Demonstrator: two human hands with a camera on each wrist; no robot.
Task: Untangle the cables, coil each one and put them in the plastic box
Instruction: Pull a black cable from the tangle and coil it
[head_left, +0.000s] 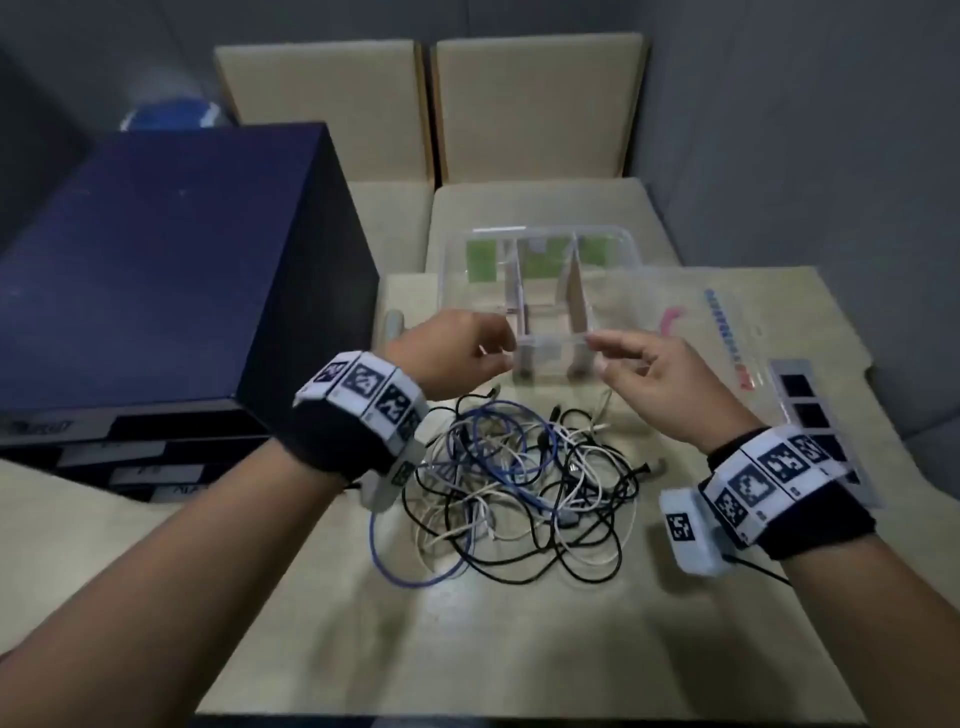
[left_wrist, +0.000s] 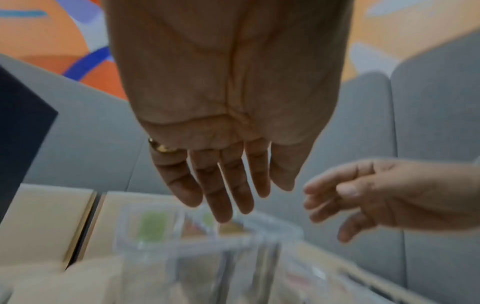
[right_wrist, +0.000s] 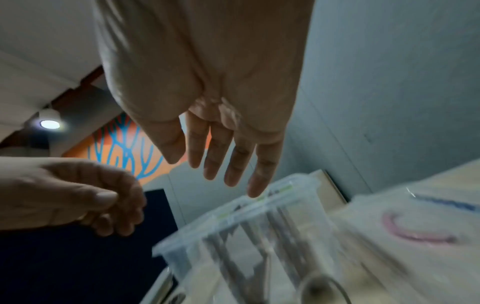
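A tangled heap of black, white and blue cables lies on the table, near its middle. Behind it stands a clear plastic box with cardboard dividers, also seen blurred as the box and the box. My left hand hovers above the heap in front of the box's near left corner, fingers loose and holding nothing; the left hand shows straight fingers. My right hand hovers at the box's near right, fingers relaxed and empty, as the right hand also shows.
A large dark blue box stands at the left on a stack of drawers. The clear box lid with printing lies at the right, beside a sheet with black squares. Beige cushions sit behind the table.
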